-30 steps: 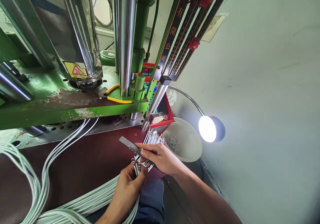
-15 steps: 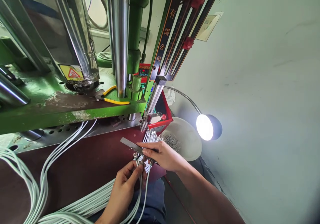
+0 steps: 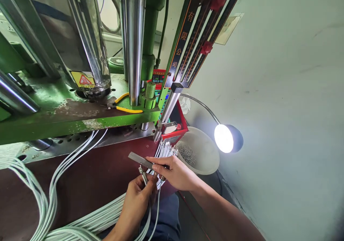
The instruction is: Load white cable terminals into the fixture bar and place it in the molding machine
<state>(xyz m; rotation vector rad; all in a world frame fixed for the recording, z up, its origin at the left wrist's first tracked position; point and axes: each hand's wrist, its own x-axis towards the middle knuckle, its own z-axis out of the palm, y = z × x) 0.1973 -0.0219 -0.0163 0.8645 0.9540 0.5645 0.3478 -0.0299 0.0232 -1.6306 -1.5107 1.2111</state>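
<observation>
Since half a second ago the left hand (image 3: 139, 194) has slid a little toward 9 o'clock, and one metal-tipped cable end (image 3: 141, 172) now stands clear of the bunch, just below the flat metal bar (image 3: 142, 160).

Judging by how things lie, the work is partway along: a fan of white cable ends (image 3: 166, 150) already sits lined up along the bar at 1 o'clock of the hands, while a thick run of white cables (image 3: 88, 219) trails off over the dark red desk (image 3: 88, 176) toward 8 o'clock with ends not yet placed.

That left hand comes up from 6 o'clock, palm toward the person, its grip closed around several cables with the thumb pressing them against the fingers. From 4 o'clock the right hand (image 3: 174, 171) reaches in, forearm long across the frame, its grip pinched on the bar's near end, thumb on top, holding it level and pointing to 10 o'clock. Both hands nearly touch above the desk edge, below the green press (image 3: 67, 123).
</observation>
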